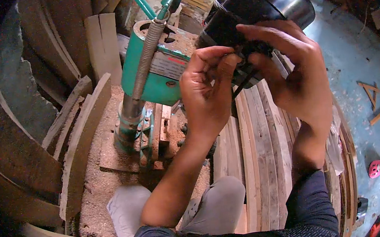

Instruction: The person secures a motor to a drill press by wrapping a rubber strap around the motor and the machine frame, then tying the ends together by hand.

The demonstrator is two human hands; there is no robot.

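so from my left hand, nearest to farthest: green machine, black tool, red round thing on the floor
1. black tool, gripped by the left hand, up top
2. green machine, just behind on its left
3. red round thing, far right on the floor

A workshop floor (93,187) is seen covered in sawdust. Curved boards (82,138) are leaned at the left, and flat planks (261,148) are stacked in the middle. A green machine (150,83) is set on the sawdust. Blue-painted ground (354,66) is lit by daylight at the right.
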